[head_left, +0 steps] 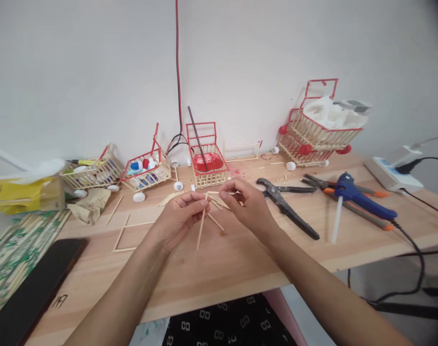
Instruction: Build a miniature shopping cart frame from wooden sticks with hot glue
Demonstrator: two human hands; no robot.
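Note:
My left hand [188, 214] is closed in a pinch on a thin wooden stick [201, 228] that points down toward the table's front edge. Across from it, my right hand [245, 204] pinches a short wooden stick [214, 193], whose end meets the top of the longer one between my hands. Whether the two are joined I cannot tell. Loose sticks [217, 221] lie on the table just behind and under my fingers. Left of my left hand rests a partly built stick frame [119, 235], partly hidden by my forearm.
Small stick-built carts stand along the wall, one [208, 178] holding red paint and a brush. Pliers-like cutters [287, 206], more pliers [363, 214], a blue glue gun [365, 197] and a power strip [394, 175] lie right. A phone [38, 288] and wrapped chopsticks [24, 254] lie left.

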